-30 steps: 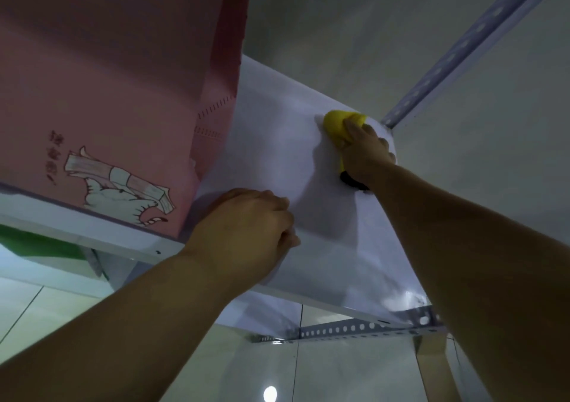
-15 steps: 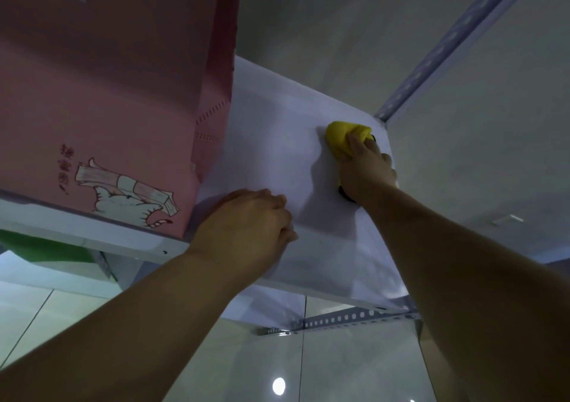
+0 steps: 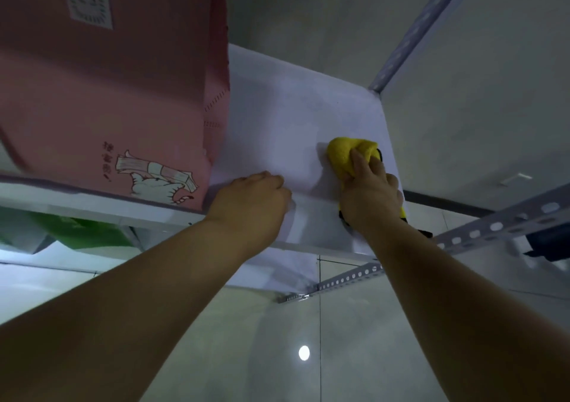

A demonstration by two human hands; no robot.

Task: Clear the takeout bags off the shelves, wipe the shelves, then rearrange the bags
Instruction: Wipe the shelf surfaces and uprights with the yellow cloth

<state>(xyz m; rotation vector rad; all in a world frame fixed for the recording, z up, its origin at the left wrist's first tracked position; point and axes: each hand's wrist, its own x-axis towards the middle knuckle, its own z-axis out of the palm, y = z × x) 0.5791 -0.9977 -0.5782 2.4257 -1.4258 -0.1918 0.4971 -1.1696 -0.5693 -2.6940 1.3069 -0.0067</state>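
- Step in hand, as I judge it: wiping. The pink takeout bag (image 3: 108,93) stands on the white shelf (image 3: 277,117) at ten o'clock in the view, so this shelf is only partly cleared, and the wipe covers the bare stretch to the bag's three o'clock.
- The right hand (image 3: 368,198) grips a yellow cloth (image 3: 342,155) and presses it flat on the shelf near its right edge, at about two o'clock from the view's centre. Its fingers (image 3: 359,162) are curled together over the bunched cloth; a dark-trimmed end of the cloth trails out under the wrist.
- The left hand (image 3: 253,201) rests on the shelf's front lip, at nine o'clock from the cloth and just beside the bag's corner. Its fingers are bent and close together, knuckles up; whether the thumb hooks under the lip I cannot tell.
- The next move likely calls for strokes toward the bag, then lifting the bag off to reach the part under it.
- A green bag (image 3: 80,232) shows on the level below, at eight o'clock.
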